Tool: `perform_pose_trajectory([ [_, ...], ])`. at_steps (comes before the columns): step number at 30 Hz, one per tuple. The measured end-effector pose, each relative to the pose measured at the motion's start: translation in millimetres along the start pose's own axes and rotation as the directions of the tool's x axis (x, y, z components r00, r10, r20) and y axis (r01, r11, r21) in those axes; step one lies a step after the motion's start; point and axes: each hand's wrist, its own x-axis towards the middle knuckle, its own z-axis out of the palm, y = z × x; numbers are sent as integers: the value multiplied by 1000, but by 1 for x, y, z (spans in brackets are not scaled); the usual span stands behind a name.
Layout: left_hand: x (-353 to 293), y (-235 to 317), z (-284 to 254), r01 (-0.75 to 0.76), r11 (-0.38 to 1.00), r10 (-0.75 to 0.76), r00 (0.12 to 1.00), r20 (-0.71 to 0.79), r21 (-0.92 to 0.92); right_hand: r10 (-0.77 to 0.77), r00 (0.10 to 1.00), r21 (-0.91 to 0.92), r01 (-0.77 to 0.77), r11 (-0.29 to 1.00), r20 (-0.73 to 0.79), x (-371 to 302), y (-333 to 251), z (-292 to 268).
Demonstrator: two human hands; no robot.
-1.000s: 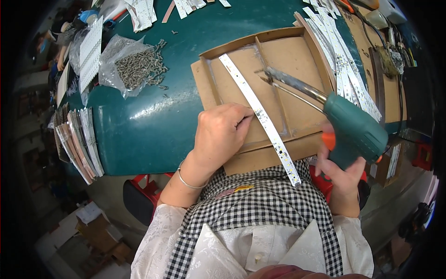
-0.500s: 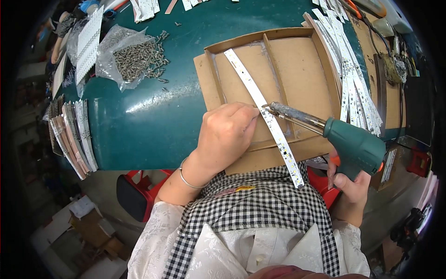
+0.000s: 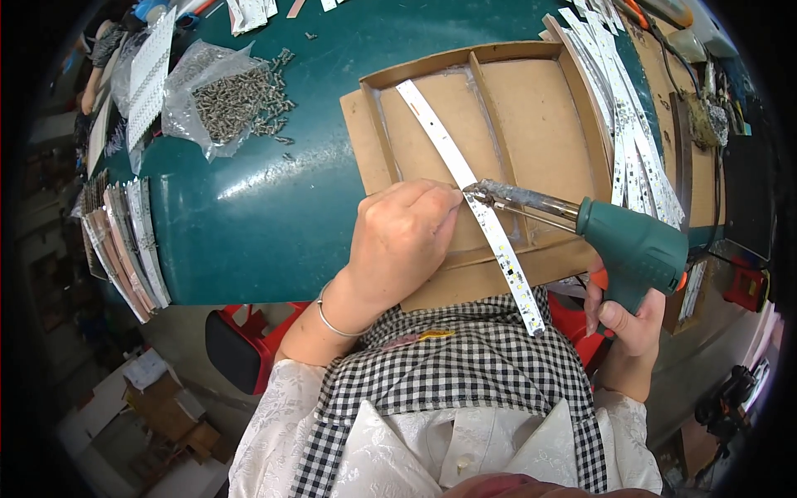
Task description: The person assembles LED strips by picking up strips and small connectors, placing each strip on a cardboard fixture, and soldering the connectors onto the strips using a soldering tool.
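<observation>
A white LED circuit strip [image 3: 508, 264] lies aslant between the two hands, across a shallow cardboard tray [image 3: 544, 124] on the green surface [image 3: 249, 249]. Its far end rests over the tray's left compartment, while its near end reaches past the tray's near edge, above the person's checked apron [image 3: 440, 369].

The left hand [image 3: 404, 232] is just left of the strip's middle, its fingers drawn into a narrow pinch at the strip's left edge. The right hand [image 3: 624, 319], right of the strip's near end and apart from it, is wrapped around the grip of a green pistol-shaped soldering gun [image 3: 638, 242]. The gun's metal barrel points left across the strip, its tip close beside the left fingertips.

Whatever the left fingers may pinch is hidden by the hand itself, so one cannot tell whether they hold anything. Whether the tip touches the strip is also hard to make out, and the barrel covers a short stretch of the strip. The right palm is hidden by the grip. At the upper right, a pile of similar strips [image 3: 635, 145] overlaps too closely to count; at the far left, stacked strips [image 3: 124, 249] blur toward the dark rim.
</observation>
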Motion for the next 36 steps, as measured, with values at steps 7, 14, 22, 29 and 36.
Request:
perform_pose_trajectory([
  [7,0,-1,1,0,1000,0,1000,0,-5,35,999,75,-32,997,-36,-2,7,-5],
  [14,-3,-4,2,-25,999,25,1000,-2,-30,58,998,109,-57,992,-4,0,5,-2],
  [22,-1,-2,1,3,1000,-3,1000,5,3,2,997,32,0,999,-74,5,3,9],
  [29,-1,-2,-1,15,1000,-15,1000,14,-10,-5,997,120,15,993,-82,-3,0,-3],
  [36,-1,-3,0,0,1000,0,1000,0,-14,-96,974,202,138,970,-205,0,-1,4],
])
